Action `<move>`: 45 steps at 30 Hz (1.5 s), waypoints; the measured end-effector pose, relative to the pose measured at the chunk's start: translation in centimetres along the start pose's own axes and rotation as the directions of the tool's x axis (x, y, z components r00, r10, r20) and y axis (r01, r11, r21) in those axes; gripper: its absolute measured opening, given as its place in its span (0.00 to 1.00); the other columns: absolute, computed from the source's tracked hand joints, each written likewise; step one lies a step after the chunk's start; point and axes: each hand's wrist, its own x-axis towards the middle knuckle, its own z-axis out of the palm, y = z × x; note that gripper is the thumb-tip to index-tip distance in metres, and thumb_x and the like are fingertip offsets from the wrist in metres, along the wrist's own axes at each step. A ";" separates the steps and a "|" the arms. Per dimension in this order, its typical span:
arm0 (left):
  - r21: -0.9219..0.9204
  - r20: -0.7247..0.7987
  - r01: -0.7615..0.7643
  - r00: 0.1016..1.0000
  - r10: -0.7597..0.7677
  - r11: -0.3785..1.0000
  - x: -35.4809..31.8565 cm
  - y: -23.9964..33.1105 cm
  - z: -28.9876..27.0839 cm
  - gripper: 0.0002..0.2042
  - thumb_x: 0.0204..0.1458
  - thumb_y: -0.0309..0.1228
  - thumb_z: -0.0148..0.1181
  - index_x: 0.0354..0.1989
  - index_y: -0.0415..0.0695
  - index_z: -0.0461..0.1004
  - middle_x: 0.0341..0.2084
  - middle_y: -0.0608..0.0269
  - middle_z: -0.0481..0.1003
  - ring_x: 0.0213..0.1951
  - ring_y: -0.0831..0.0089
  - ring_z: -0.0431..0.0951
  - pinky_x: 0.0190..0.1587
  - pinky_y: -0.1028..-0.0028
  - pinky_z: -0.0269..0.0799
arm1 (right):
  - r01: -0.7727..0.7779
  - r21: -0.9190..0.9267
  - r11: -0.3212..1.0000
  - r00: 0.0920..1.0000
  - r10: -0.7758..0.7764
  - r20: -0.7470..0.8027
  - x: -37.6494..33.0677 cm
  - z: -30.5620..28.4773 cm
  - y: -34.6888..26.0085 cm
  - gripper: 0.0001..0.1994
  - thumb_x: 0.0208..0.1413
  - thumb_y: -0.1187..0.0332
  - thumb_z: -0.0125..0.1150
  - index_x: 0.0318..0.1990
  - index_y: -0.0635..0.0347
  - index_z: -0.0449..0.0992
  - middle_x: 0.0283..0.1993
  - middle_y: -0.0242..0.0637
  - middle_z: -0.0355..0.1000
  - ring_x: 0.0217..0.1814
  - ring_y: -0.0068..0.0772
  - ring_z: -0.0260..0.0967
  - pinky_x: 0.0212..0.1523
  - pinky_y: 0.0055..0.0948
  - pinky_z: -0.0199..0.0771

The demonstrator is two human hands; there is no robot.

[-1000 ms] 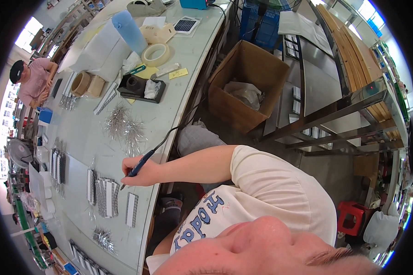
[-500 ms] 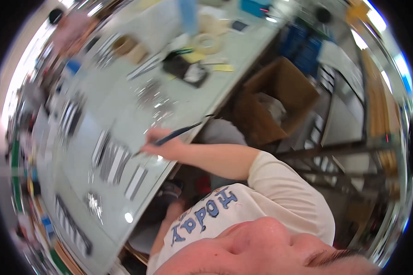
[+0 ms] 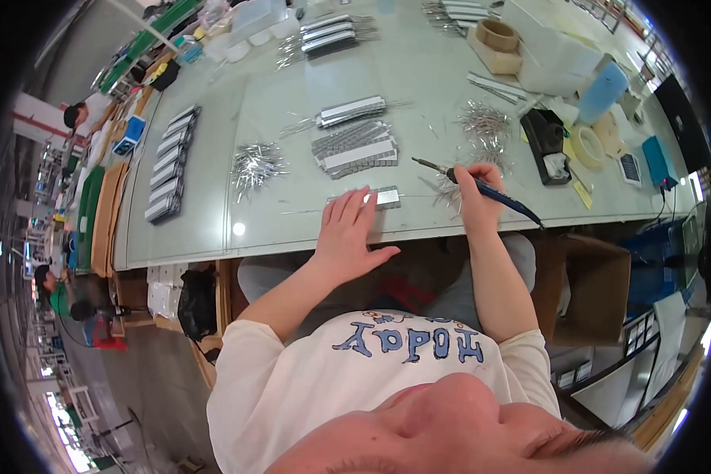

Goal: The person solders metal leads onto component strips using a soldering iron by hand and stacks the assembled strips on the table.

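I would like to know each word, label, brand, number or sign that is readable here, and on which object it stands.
Cream shirt: large blue lettering across the chest, upside down here; legible, but I do not copy it.
Yellow paper slip: any writing is too small to read.
I see no other readable text.

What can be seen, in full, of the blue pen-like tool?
The blue pen-like tool has a slim dark blue handle, seemingly plastic, a dark collar and a pointed tip that looks metallic. It slants through the right hand, whose grip is near the handle's front. The tip points left and away from the person; the rear is near the edge of the table. Table contact is unclear.
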 end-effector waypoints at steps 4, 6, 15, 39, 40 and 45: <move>0.131 0.090 0.019 0.995 -0.031 0.991 -0.6 -1.3 1.1 0.41 0.37 0.53 0.66 0.57 0.38 0.62 0.57 0.51 0.61 0.59 0.55 0.59 0.60 0.52 0.50 | 0.035 0.000 0.999 0.999 -0.035 0.015 -0.2 0.2 0.2 0.09 0.49 0.75 0.65 0.30 0.60 0.67 0.23 0.24 0.65 0.24 0.11 0.58 0.25 0.14 0.57; 0.101 0.071 0.016 0.997 -0.023 0.995 -1.5 -1.2 1.1 0.39 0.37 0.49 0.67 0.56 0.39 0.63 0.57 0.53 0.62 0.59 0.57 0.60 0.61 0.52 0.49 | 0.051 0.002 0.999 0.998 -0.051 0.021 -0.2 0.1 0.0 0.09 0.49 0.75 0.65 0.30 0.60 0.67 0.23 0.25 0.65 0.24 0.11 0.59 0.25 0.14 0.57; 0.021 0.006 -0.063 0.998 0.063 0.998 -4.8 -3.2 0.0 0.22 0.40 0.25 0.62 0.48 0.46 0.70 0.48 0.62 0.70 0.51 0.64 0.68 0.55 0.60 0.60 | 0.023 0.026 0.999 0.999 -0.024 0.025 -0.3 -0.1 -0.7 0.09 0.49 0.76 0.65 0.30 0.61 0.67 0.24 0.25 0.66 0.25 0.12 0.60 0.26 0.14 0.58; 0.222 -0.174 -0.185 0.959 0.225 0.957 14.7 -15.3 1.1 0.09 0.49 0.27 0.55 0.39 0.46 0.76 0.36 0.66 0.77 0.38 0.64 0.75 0.41 0.66 0.72 | 0.084 0.092 0.992 0.989 -0.072 -0.133 0.9 -0.3 0.2 0.09 0.51 0.74 0.64 0.32 0.61 0.67 0.26 0.26 0.65 0.27 0.12 0.58 0.28 0.14 0.57; 0.218 -0.135 -0.170 0.970 0.202 0.961 15.8 -15.9 1.2 0.10 0.50 0.28 0.54 0.40 0.45 0.76 0.36 0.63 0.77 0.39 0.62 0.75 0.42 0.66 0.72 | 0.082 0.096 0.992 0.989 -0.069 -0.134 1.0 -0.1 0.2 0.09 0.51 0.75 0.64 0.32 0.61 0.67 0.26 0.25 0.64 0.26 0.11 0.58 0.28 0.13 0.57; 0.203 0.008 -0.163 0.986 0.164 0.966 18.3 -16.2 3.1 0.10 0.53 0.32 0.53 0.41 0.46 0.76 0.39 0.58 0.77 0.41 0.58 0.75 0.45 0.63 0.71 | 0.101 0.041 0.994 0.977 -0.091 -0.195 1.2 -0.8 -0.1 0.09 0.49 0.74 0.65 0.31 0.60 0.68 0.26 0.26 0.65 0.27 0.14 0.60 0.28 0.15 0.60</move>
